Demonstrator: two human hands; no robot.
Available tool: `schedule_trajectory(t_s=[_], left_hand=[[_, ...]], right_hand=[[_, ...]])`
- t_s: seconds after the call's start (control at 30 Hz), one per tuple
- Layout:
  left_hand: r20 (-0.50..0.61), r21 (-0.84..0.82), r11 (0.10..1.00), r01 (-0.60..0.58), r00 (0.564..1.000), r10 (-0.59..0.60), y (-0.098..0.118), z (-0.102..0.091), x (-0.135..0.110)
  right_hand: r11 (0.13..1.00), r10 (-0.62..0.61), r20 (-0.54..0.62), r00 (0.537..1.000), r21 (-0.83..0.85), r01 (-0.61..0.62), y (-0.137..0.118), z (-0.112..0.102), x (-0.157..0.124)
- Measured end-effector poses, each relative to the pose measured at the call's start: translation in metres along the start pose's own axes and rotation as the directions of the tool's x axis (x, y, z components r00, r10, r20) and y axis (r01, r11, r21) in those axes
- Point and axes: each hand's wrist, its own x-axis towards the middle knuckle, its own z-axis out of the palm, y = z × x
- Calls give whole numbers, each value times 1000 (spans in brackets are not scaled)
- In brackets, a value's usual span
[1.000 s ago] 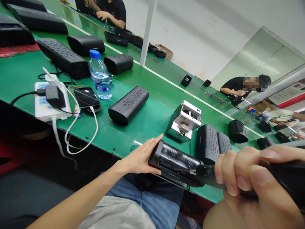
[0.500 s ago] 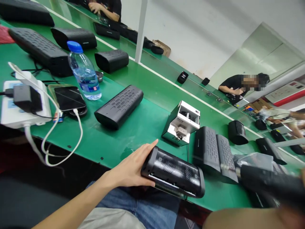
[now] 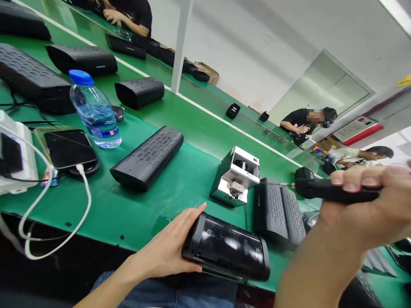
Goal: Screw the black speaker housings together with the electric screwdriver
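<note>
My left hand (image 3: 170, 244) grips one end of a black speaker housing (image 3: 229, 247), thumb below and fingers over the top. The housing lies tilted at the table's near edge, its glossy perforated face up. My right hand (image 3: 369, 209) is wrapped round a black electric screwdriver (image 3: 316, 188), raised at the right with its bit pointing left. That bit is well apart from the housing, in front of the far end of two black honeycomb-patterned speaker shells (image 3: 271, 209). Just behind the housing stands a white and dark screw feeder (image 3: 236, 175) with a metal outlet.
On the green table (image 3: 154, 201) lies another patterned speaker shell (image 3: 147, 158). At the left are a water bottle (image 3: 96, 115), a phone (image 3: 69, 147) on a white cable and a power strip (image 3: 16, 162). A white post (image 3: 181, 47) rises behind. Co-workers sit beyond.
My right hand has lifted the screwdriver from the lower right, up and leftward. The left hand keeps hold of the housing. The whole view has shifted slightly.
</note>
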Motion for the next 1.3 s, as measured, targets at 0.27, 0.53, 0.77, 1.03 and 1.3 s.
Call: schedule_trajectory(t_s=[0.27, 0.53, 0.77, 1.03, 1.3], left_hand=[[15, -21, 1000, 7, 1000, -7, -1, 0, 0], [10, -32, 999, -7, 1000, 8, 1, -1, 1], [1, -5, 1000, -18, 1000, 18, -2, 0, 0], [-12, -11, 999, -42, 999, 42, -1, -1, 0], [-19, -8, 998, -57, 998, 57, -3, 0, 1]], right_hand=[[983, 140, 299, 944, -155, -96, 39, 13, -40], [956, 246, 313, 917, -233, -177, 48, 14, -49], [988, 105, 272, 957, -138, -69, 36, 15, -46], [980, 142, 301, 943, -175, -92, 49, 17, -46], [988, 101, 243, 965, -140, -69, 38, 13, -46]])
